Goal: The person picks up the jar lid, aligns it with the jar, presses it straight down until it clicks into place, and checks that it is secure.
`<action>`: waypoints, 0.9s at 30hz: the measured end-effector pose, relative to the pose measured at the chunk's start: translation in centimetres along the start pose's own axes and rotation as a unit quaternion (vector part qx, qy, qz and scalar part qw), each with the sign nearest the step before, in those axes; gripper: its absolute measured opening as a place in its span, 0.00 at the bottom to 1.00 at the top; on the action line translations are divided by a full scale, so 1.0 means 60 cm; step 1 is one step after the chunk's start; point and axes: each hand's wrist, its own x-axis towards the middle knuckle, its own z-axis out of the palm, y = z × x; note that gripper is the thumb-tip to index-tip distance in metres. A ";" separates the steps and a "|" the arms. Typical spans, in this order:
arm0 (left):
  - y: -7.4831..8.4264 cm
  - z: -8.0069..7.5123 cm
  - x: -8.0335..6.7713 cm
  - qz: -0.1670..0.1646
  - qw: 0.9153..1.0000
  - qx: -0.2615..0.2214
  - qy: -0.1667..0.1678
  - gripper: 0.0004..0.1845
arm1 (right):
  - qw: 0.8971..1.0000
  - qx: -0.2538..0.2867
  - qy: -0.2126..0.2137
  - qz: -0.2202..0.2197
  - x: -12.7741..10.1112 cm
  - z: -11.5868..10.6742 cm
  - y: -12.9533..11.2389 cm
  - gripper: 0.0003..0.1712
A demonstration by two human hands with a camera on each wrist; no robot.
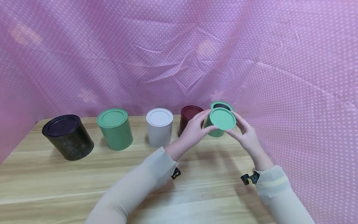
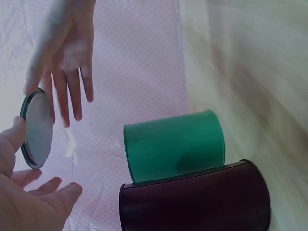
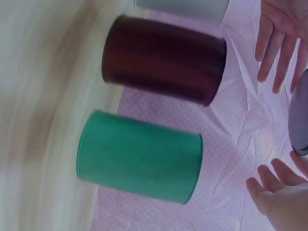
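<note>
Both hands hold a round green lid (image 1: 222, 119) by its edge, raised in front of an uncovered green can (image 1: 216, 133) at the right end of the row. My left hand (image 1: 194, 127) grips the lid's left side with thumb and fingers; my right hand (image 1: 248, 138) grips the opposite side. In the left wrist view, the lid (image 2: 38, 127) shows its paler underside, apart from the green can (image 2: 175, 147). Beside that can, a dark red can (image 1: 191, 111) stands partly hidden behind the left hand. Only part of the lid (image 3: 299, 115) enters the right wrist view.
Further left on the wooden table (image 1: 112, 180) stand a white lidded can (image 1: 159, 130), another green lidded can (image 1: 116, 132) and a black lidded can (image 1: 70, 140). A pink dotted cloth (image 1: 173, 56) hangs behind and along the sides.
</note>
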 end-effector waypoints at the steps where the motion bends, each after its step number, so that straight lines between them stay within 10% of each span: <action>1: 0.002 0.003 0.008 -0.002 1.000 0.001 -0.002 0.38 | 1.000 -0.001 0.008 0.005 0.003 -0.004 0.000 0.41; 16: -0.013 -0.001 0.123 0.006 0.998 0.051 -0.032 0.37 | 0.999 -0.022 0.009 0.022 0.100 -0.045 0.026 0.41; 27: -0.026 0.003 0.171 -0.030 0.993 0.096 -0.069 0.37 | 0.991 0.037 -0.039 0.123 0.140 -0.056 0.058 0.44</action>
